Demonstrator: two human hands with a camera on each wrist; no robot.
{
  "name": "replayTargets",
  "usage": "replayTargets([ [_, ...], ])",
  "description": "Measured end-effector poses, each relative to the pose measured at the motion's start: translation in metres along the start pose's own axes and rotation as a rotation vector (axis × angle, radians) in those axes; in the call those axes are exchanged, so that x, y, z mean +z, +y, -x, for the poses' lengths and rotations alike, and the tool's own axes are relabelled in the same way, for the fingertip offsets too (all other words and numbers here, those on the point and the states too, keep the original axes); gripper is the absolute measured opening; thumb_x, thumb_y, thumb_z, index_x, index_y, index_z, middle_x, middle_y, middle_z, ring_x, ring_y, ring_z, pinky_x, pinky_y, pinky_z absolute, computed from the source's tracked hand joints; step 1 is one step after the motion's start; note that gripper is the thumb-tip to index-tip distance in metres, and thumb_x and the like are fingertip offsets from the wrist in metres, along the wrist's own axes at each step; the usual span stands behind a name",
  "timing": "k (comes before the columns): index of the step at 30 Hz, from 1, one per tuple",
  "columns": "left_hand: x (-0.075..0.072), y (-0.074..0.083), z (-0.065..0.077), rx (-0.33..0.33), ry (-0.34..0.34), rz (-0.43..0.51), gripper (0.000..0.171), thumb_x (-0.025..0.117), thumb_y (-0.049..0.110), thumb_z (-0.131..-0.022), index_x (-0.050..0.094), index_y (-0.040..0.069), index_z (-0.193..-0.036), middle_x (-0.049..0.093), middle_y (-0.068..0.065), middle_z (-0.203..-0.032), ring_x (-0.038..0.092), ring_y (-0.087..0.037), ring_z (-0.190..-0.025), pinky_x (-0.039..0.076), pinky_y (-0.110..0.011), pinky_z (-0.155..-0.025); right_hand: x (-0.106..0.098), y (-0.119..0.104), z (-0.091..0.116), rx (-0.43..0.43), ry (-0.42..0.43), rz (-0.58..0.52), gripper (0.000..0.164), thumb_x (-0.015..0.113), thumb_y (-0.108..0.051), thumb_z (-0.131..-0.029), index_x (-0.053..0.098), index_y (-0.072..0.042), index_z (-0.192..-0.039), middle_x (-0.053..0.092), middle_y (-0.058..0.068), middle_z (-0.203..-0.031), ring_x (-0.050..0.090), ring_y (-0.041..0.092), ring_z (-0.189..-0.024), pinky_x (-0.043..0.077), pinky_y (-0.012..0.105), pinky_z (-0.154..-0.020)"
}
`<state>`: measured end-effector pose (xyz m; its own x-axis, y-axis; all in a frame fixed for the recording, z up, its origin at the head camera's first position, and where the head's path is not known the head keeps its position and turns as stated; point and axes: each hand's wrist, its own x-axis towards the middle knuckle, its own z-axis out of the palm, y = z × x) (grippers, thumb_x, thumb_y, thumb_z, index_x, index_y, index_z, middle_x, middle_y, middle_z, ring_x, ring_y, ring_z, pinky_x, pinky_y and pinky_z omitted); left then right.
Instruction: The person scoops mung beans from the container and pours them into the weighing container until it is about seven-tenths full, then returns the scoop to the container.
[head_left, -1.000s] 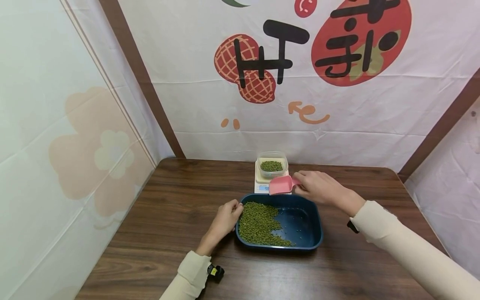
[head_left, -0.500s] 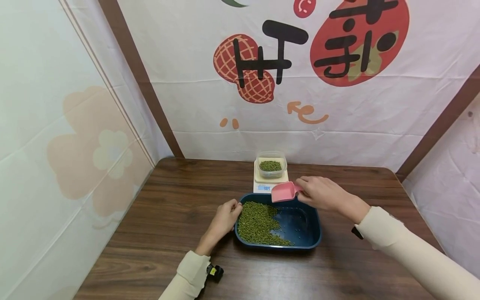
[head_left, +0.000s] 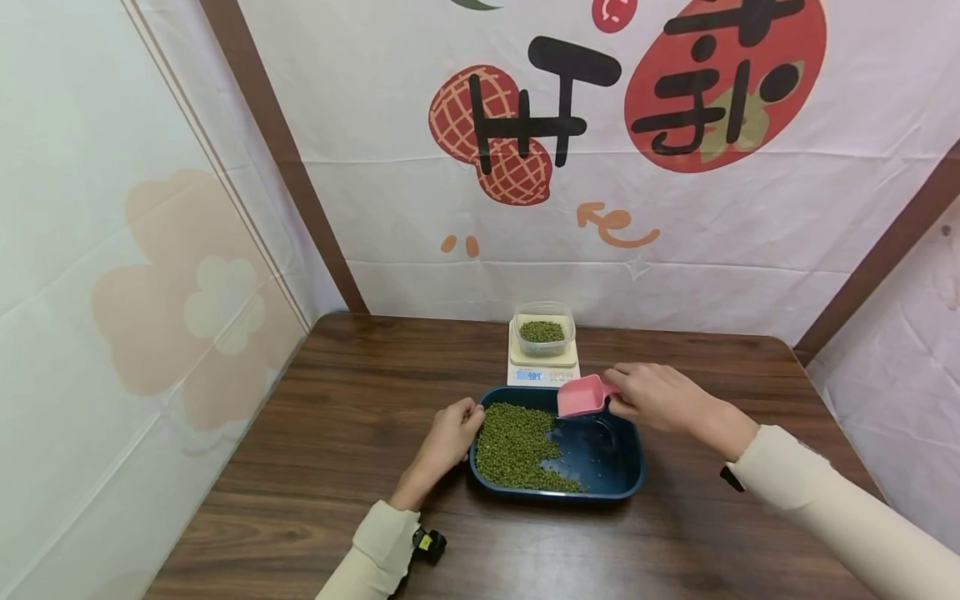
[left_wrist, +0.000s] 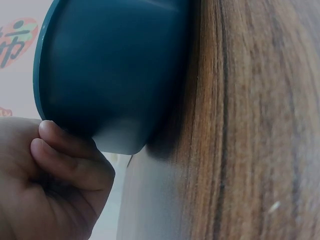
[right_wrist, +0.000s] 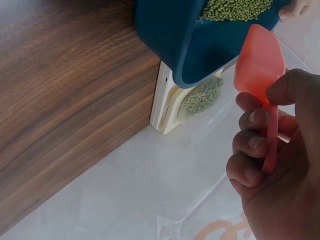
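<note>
My right hand (head_left: 648,397) grips the handle of a pink scoop (head_left: 581,396), fingers wrapped round it in the right wrist view. The scoop's bowl looks empty and hangs over the back of a dark blue tub (head_left: 600,493). Green mung beans (head_left: 517,450) cover the tub's left part; a few loose ones dot its bare right side. At the tub's left rim my left hand (head_left: 452,433) holds the edge with curled fingers, seen close in the left wrist view beside the tub's wall (left_wrist: 115,65).
Behind the tub stands a white kitchen scale (head_left: 522,377), its display reading what looks like 989. A clear plastic box (head_left: 545,348) with mung beans sits on it. A printed cloth (head_left: 420,208) hangs behind the brown wooden table (head_left: 360,400).
My right hand has brought the pink scoop from in front of the scale back and to the right, over the tub. The scale's display is now uncovered. My left hand stays on the rim.
</note>
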<state>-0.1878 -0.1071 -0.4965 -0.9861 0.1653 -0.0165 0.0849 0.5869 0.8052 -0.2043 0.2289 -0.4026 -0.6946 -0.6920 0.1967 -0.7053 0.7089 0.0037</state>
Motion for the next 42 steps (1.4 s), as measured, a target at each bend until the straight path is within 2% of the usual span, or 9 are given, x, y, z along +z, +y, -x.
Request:
replayTargets([
  [12,-0.002,0.003,0.001,0.002,-0.004,0.021,0.035,0.042,0.03,-0.104,0.047,0.01,-0.075,0.042,-0.002,-0.054,0.047,-0.016,-0.038,0.043,-0.026,-0.037,0.007,0.002,0.009,-0.004,0.004,0.011,0.012,0.067,-0.02,-0.081,0.056,-0.017,-0.08,0.042,-0.008,-0.067,0.04,0.008,-0.055,0.033,0.023,-0.045],
  [18,-0.002,0.002,-0.001,0.005,0.001,0.013,0.035,0.042,0.03,-0.104,0.047,0.01,-0.075,0.043,-0.002,-0.054,0.047,-0.016,-0.038,0.043,-0.026,-0.037,0.012,0.002,0.01,0.008,-0.034,0.007,0.01,0.066,-0.019,-0.081,0.057,-0.017,-0.079,0.043,-0.007,-0.067,0.04,0.009,-0.054,0.033,0.023,-0.045],
  [29,0.0,-0.002,-0.001,-0.001,-0.001,0.011,0.035,0.042,0.03,-0.104,0.046,0.011,-0.075,0.042,-0.002,-0.055,0.046,-0.016,-0.038,0.043,-0.027,-0.037,0.02,-0.001,0.007,0.008,-0.087,-0.011,0.007,0.065,-0.018,-0.083,0.064,-0.012,-0.086,0.047,-0.005,-0.067,0.041,0.01,-0.054,0.034,0.025,-0.046],
  [34,0.001,-0.003,-0.001,-0.006,-0.001,0.016,0.034,0.042,0.03,-0.104,0.046,0.011,-0.076,0.041,-0.001,-0.055,0.045,-0.015,-0.038,0.042,-0.026,-0.036,0.021,-0.003,0.004,0.011,-0.112,-0.033,0.006,0.065,-0.016,-0.083,0.061,-0.013,-0.081,0.045,-0.005,-0.065,0.04,0.01,-0.053,0.033,0.025,-0.046],
  [42,0.001,-0.003,-0.001,-0.018,-0.01,0.02,0.035,0.042,0.031,-0.104,0.047,0.011,-0.076,0.041,-0.002,-0.054,0.045,-0.015,-0.038,0.042,-0.025,-0.036,0.028,-0.001,0.0,0.006,-0.104,-0.019,0.006,0.065,-0.018,-0.081,0.061,-0.015,-0.079,0.044,-0.007,-0.064,0.039,0.01,-0.052,0.031,0.024,-0.045],
])
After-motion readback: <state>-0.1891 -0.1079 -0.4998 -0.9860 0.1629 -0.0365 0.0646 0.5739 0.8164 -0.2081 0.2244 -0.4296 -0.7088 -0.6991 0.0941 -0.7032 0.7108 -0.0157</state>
